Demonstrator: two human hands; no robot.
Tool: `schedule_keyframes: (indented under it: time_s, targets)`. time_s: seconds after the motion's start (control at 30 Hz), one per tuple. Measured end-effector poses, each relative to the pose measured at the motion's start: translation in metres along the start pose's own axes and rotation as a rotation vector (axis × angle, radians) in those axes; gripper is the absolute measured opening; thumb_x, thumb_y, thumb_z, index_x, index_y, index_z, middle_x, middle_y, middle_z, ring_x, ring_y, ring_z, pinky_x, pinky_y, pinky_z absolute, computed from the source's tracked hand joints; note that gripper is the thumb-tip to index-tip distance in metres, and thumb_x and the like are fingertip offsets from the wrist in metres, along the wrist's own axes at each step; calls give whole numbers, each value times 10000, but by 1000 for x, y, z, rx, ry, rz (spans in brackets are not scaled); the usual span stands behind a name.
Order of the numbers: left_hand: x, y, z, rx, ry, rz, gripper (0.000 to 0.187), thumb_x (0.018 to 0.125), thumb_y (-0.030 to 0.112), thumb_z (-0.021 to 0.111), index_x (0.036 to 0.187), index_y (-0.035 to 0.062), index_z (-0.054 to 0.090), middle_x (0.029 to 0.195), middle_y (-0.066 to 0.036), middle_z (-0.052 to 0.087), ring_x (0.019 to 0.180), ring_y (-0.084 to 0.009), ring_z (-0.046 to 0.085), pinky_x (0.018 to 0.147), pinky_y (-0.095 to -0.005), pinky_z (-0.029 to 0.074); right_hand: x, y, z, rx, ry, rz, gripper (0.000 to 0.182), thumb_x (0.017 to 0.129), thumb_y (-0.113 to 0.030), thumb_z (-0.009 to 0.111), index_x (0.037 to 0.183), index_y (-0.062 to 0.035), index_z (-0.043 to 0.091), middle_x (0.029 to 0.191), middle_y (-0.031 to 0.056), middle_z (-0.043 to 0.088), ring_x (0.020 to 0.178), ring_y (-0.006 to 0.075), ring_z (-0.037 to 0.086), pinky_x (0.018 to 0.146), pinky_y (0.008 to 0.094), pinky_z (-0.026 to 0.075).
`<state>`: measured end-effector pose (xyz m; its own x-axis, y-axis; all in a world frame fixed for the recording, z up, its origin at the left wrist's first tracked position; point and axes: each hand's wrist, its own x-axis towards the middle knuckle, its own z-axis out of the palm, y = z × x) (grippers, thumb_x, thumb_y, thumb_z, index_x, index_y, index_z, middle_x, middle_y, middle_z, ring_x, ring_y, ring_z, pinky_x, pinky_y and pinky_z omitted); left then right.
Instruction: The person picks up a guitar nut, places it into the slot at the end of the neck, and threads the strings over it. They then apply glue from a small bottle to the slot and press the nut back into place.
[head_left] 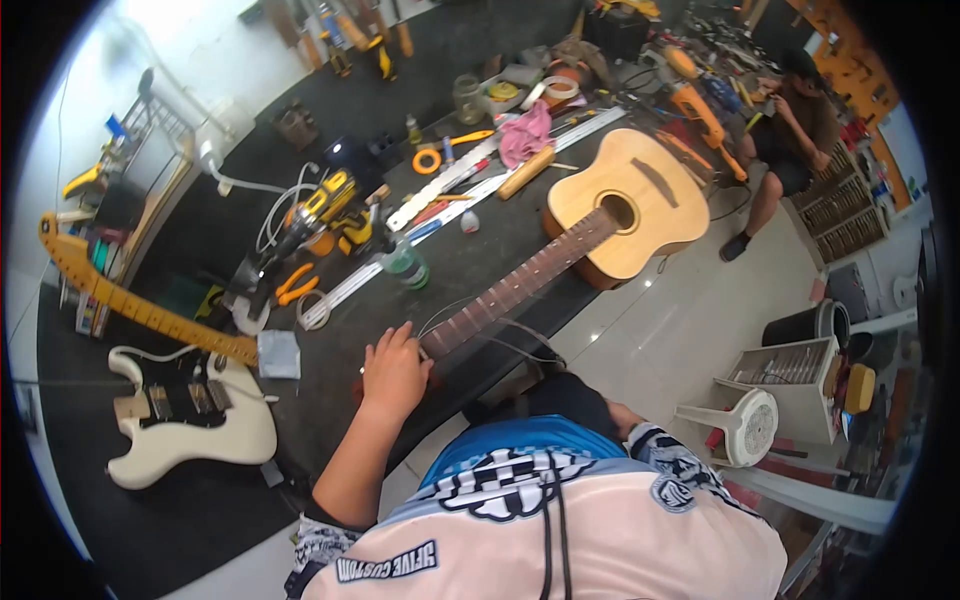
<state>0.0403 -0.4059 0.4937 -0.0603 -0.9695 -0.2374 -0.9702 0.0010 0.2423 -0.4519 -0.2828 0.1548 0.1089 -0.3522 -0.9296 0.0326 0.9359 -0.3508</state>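
An acoustic guitar (575, 190) with a pale wooden top lies face up, slanting across the dark workbench. My left hand (395, 372) is wrapped over its headstock end, covering most of the headstock. Loose strings (510, 328) curl off the neck near that hand. My right hand (622, 418) is low beside my thigh, away from the guitar; its fingers are hidden. To the left of my left hand, a white electric guitar body (195, 440) lies on the bench. A maple neck (150, 300) is next to it, by a small pale packet (279, 354).
Behind the guitar neck are a green-tinted bottle (408, 262), orange pliers (296, 286), a yellow drill (325, 205), a long metal ruler (340, 290) and a pink cloth (525, 135). A person (795, 130) sits at the right. A white stool (748, 425) stands on the floor.
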Motion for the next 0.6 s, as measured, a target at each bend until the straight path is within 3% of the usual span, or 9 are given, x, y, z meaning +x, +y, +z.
schedule_keyframes:
  time_s: [0.03,0.13,0.23,0.27,0.37,0.5,0.57,0.6]
  targets:
    - [0,0,-1,-2,3,6,373,887,232,768,1168,-4,701,1529,-151,529,1432,-381,474,1128,-637,409,-10,0,1,63,-76,45,730,1045,-600,487,1542,-66,459,1507,157,560,1446,291,445,1137,464,410]
    - [2,-1,1,-11,15,-11,372,886,213,767,1177,-4,690,1527,-157,526,1433,-390,471,1122,-640,416,-86,-41,22,70,190,107,703,1037,-601,510,1537,-106,486,1495,120,574,1407,267,490,1127,446,416]
    - [1,2,1,-30,-4,-58,383,882,207,770,1191,-3,684,1525,-159,526,1436,-393,467,1120,-642,419,-80,-49,11,-18,132,-91,679,1039,-601,506,1493,-98,538,1450,133,610,1298,270,585,1093,428,445]
    - [1,5,-1,-27,-11,-69,388,880,206,772,1196,-1,682,1525,-159,526,1437,-394,466,1120,-643,419,-36,-29,-13,73,-36,-37,630,1049,-544,503,1479,-86,557,1390,149,650,1205,281,643,1060,396,468]
    - [2,16,-5,3,-25,-168,385,868,227,791,1197,50,700,1554,-156,508,1458,-380,448,1146,-599,414,-40,-61,-22,-139,31,55,605,1049,-478,493,1497,-75,539,1386,164,655,1207,284,648,1045,364,477]
    - [2,29,-12,-56,-42,-291,440,853,246,802,1240,65,700,1578,-152,478,1464,-383,437,1148,-652,382,-33,-82,-88,-339,61,92,609,1032,-461,499,1503,-75,531,1371,162,663,1197,281,650,1061,421,463]
    - [2,31,-15,-69,63,-318,475,837,249,823,1252,57,698,1532,-184,522,1420,-385,487,1148,-539,418,-52,-97,-121,-332,145,111,635,1026,-477,508,1519,-75,511,1355,168,671,1183,279,655,1075,454,448]
    - [4,35,-18,-73,129,-342,488,831,244,829,1256,47,692,1508,-203,542,1401,-385,507,1143,-492,431,-30,-77,-159,-451,226,-175,674,1012,-479,532,1548,-76,470,1215,147,710,1082,253,666,924,477,502]
